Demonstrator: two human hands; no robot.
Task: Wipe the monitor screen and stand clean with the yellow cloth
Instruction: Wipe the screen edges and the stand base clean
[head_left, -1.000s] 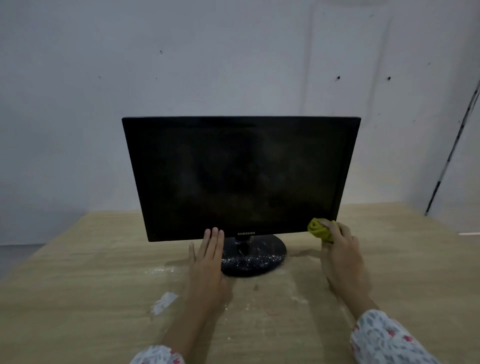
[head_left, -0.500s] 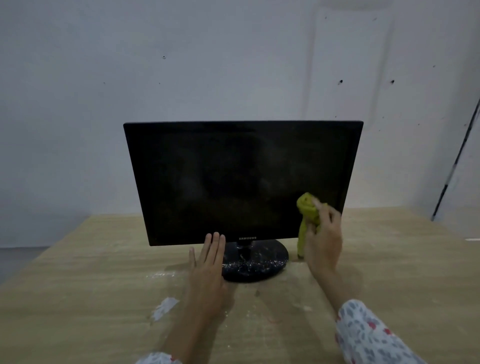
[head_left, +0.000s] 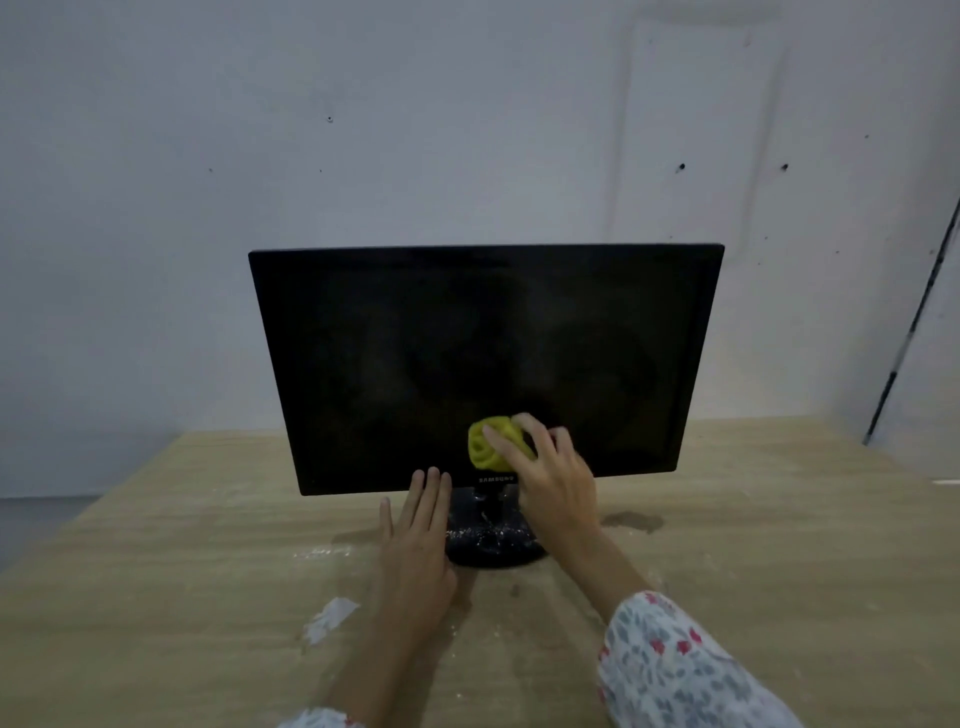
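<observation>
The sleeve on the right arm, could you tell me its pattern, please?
White sleeve with small grey and red prints, seen in the head view.

I am seeing one black flat-screen monitor (head_left: 483, 358), one bunched yellow cloth (head_left: 488, 447), one pale wooden table (head_left: 779, 545), and my two hands: left hand (head_left: 415, 545), right hand (head_left: 550, 483).

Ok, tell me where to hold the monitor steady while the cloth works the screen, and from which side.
Grip the monitor by its left bezel edge, coming in from the left with the left hand. That edge is bare, while the right hand presses the yellow cloth low at centre. The round stand looks smeared, probably a poorer hold.
</observation>
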